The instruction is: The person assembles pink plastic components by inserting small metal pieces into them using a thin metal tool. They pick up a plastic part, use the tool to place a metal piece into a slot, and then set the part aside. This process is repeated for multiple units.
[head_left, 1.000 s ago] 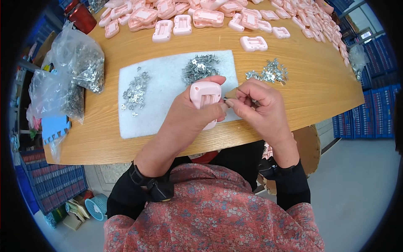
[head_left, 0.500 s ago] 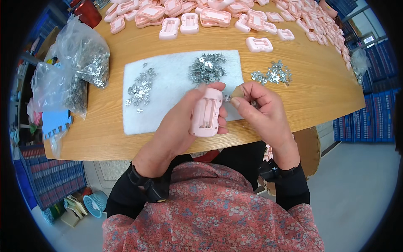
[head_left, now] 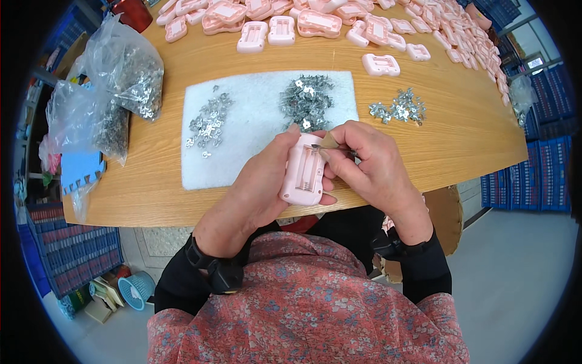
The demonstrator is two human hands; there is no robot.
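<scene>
My left hand [head_left: 257, 173] is wrapped round a pink plastic housing [head_left: 293, 182], its open battery compartment facing up. My right hand [head_left: 373, 164] pinches a slim metal tool [head_left: 345, 150], possibly tweezers, beside a small tan piece at the fingertips. The tool's dark tip touches or hovers over the far end of the compartment; I cannot tell which. Small metal bits show at the compartment's near end. Just beyond the housing, a dense heap of metal battery contacts [head_left: 307, 100] lies on a white felt mat [head_left: 254, 85].
Flatter contacts [head_left: 209, 124] are scattered on the mat's left, and more contacts [head_left: 403, 108] lie on the wooden table [head_left: 461, 142] to its right. Clear bags of metal parts [head_left: 136, 79] stand at the left. Many pink housings [head_left: 318, 23] cover the far edge, near a red container [head_left: 132, 15].
My right hand has moved left, bringing the tool from beside the housing to over its compartment's far end. The housing has shifted slightly nearer to me. The whole view has shifted a little.
</scene>
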